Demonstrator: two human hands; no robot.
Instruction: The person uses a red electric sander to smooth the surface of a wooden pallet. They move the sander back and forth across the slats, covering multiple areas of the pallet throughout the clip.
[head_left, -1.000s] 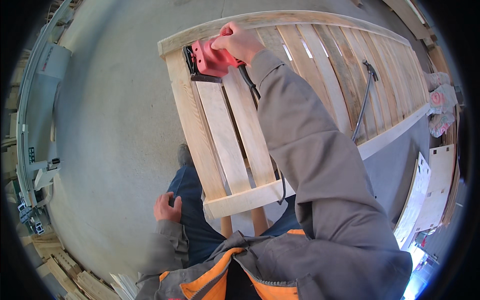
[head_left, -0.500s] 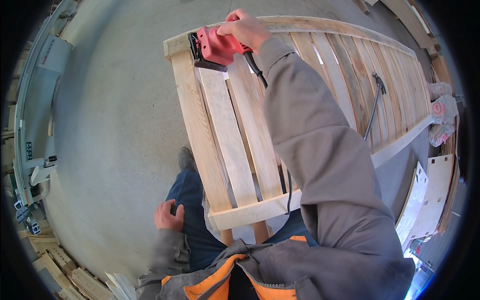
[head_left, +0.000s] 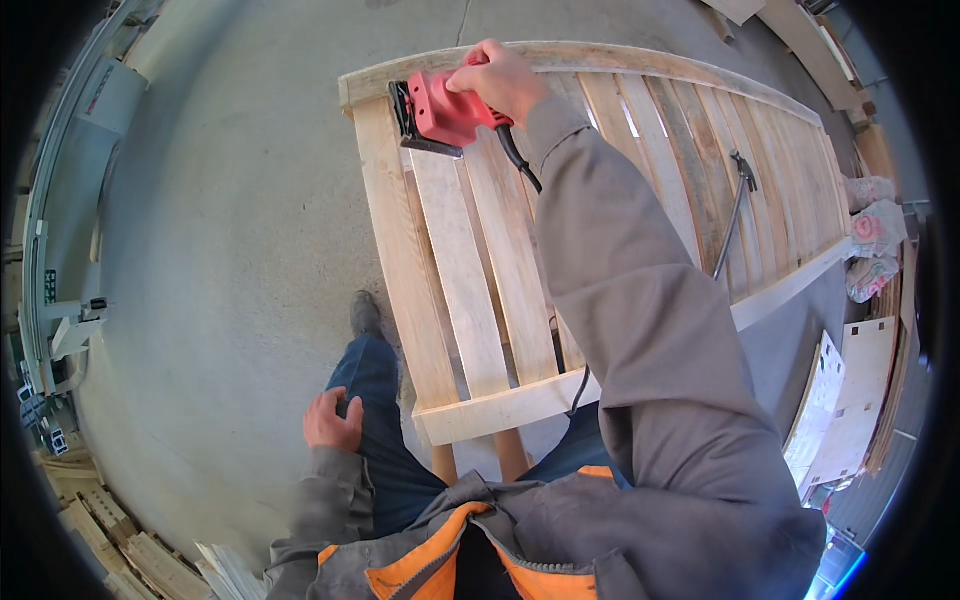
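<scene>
Right hand (head_left: 508, 88): fingers (head_left: 487, 50) wrapped over red sander (head_left: 447, 110), likely steadying base (head_left: 432, 147) against slatted frame (head_left: 458, 270); left hand (head_left: 334, 421) by thigh (head_left: 385, 435), fingers loosely parted, apparently empty

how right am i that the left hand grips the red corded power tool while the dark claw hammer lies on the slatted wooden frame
Wrong hand: the head view shows the right hand gripping the red power tool. The hammer lies on the frame.

The floor (head_left: 230, 250) is grey; planks (head_left: 165, 566) lie lower left.
</scene>
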